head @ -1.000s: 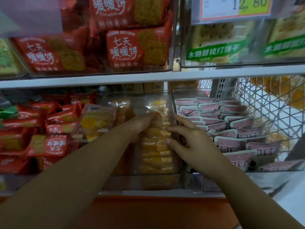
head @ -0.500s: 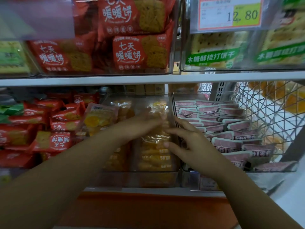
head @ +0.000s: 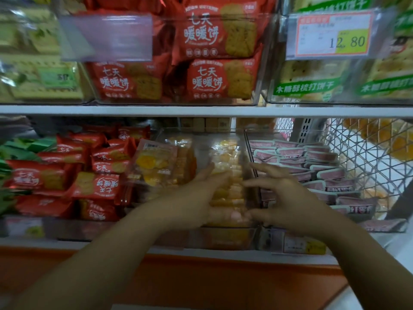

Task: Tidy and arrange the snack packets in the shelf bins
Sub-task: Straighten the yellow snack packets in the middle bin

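Observation:
A clear bin (head: 225, 239) in the middle of the lower shelf holds a row of clear packets with yellow snacks (head: 225, 157). My left hand (head: 196, 198) lies on the left side of that row, fingers straight and pressed against the packets. My right hand (head: 283, 193) hovers at the row's right side by the bin wall, fingers spread and relaxed, thumb near my left thumb. One yellow-snack packet (head: 154, 162) stands tilted at the left of the bin, apart from the row.
Red biscuit packets (head: 67, 175) fill the bin to the left; pink packets (head: 312, 166) fill the bin to the right. A wire basket (head: 366, 153) stands at far right. The upper shelf carries red and green biscuit packs and a price tag (head: 333, 34).
Both hands have slid toward the front of the yellow packet row and come closer together. The camera has tilted up slightly.

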The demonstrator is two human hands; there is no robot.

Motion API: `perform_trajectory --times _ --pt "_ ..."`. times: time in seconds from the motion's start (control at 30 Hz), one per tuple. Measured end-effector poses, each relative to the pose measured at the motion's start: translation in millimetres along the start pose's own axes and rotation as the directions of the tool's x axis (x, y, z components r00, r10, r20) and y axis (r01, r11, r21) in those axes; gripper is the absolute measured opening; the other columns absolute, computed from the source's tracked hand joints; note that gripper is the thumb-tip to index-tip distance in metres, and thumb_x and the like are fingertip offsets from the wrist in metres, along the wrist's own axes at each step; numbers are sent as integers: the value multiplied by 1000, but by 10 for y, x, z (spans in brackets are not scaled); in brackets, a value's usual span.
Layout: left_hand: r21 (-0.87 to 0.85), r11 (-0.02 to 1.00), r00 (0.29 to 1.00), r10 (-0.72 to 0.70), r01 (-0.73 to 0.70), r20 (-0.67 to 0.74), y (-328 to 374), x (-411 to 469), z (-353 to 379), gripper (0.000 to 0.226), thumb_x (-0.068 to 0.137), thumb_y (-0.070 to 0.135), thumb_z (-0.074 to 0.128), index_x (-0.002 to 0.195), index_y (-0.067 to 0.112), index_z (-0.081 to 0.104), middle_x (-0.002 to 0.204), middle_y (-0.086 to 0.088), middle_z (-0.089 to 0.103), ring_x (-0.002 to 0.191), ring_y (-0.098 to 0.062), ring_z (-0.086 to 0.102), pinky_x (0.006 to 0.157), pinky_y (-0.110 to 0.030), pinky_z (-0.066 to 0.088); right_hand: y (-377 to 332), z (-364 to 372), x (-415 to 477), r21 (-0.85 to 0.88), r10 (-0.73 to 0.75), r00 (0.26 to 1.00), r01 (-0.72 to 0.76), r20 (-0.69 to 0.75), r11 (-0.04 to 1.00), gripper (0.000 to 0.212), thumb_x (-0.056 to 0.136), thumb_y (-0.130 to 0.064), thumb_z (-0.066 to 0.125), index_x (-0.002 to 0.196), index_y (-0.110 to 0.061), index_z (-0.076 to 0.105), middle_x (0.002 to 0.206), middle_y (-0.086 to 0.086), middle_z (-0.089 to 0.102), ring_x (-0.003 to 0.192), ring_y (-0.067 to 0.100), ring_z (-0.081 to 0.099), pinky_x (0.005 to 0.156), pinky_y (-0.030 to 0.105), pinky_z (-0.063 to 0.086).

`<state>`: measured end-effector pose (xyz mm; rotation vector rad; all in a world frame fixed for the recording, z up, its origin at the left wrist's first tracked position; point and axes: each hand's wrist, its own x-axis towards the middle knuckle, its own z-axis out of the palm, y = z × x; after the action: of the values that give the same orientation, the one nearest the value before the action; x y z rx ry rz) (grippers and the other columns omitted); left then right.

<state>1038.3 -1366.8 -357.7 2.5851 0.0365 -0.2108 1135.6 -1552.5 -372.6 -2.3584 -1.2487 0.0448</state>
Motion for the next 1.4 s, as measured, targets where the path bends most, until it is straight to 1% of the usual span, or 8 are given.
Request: perform_trajectory --times 0.2,0.37,0.57,0.77,0.93,1.1,1.23,1.4 --pt "76 996 733 16 50 -680 -511 -449 -288 48 84 41 54 130 33 47 125 7 54 109 -10 50 91 -30 43 -606 47 320 33 -120 992 122 -45 992 46 80 -45 66 123 -34 56 135 -14 45 125 3 38 106 26 31" --pt "184 929 797 -160 322 -582 -999 -543 -308 62 88 55 42 144 35 26 145 3 39 134 -21 33 114 -48 15 -998 372 894 -13 -123 991 124 51 992 58 86 -32 62 139 -29 39 143 -4 40 130 13 38 103 21 29" --pt "102 961 699 -112 256 -706 -1149 -445 -322 35 91 41 50 125 34 52 122 8 57 114 -15 51 110 -45 24 -1100 564 1219 32 -81 994 78 76 996 50 84 -23 65 132 -24 51 138 -6 49 124 9 46 93 11 32" --pt "93 991 565 21 99 -825 -1141 -423 -312 20 84 29 65 104 27 66 108 6 64 101 -18 59 100 -49 38 -1005 618 1177 39 -108 971 119 -214 992 23 89 -13 57 106 -22 70 83 -16 66 64 -16 54 61 3 38" --pt "44 996 506 79 -80 -859 -1020 -423 -301 45 78 21 73 121 23 59 127 2 48 113 -21 52 93 -47 47 -1052 431 924 218 -25 809 188 -588 958 22 92 -11 54 95 -27 68 87 -16 68 83 2 65 79 25 52" --pt "-48 927 560 183 -372 -808 -693 -453 -240 13 85 25 64 98 26 63 90 19 62 85 6 57 73 -10 44 -1165 72 393 365 19 833 222 -554 904 18 91 -15 58 88 -29 69 78 -8 71 73 12 67 68 31 54" --pt "-142 875 682 249 -463 -688 -425 -488 -139 18 87 33 57 94 19 65 76 4 66 71 -8 63 64 -31 51 -1159 -302 63 158 -50 911 124 -408 980 31 72 -33 77 95 -44 60 92 -25 65 89 -6 58 72 2 39" --pt "-198 880 785 258 -431 -563 -173 -481 19 4 87 33 62 90 31 63 79 9 66 74 -3 61 63 -23 48 -1004 -425 -145 -48 -128 960 120 -249 992 9 77 -17 73 81 -19 65 73 -9 68 71 2 61 58 7 42"
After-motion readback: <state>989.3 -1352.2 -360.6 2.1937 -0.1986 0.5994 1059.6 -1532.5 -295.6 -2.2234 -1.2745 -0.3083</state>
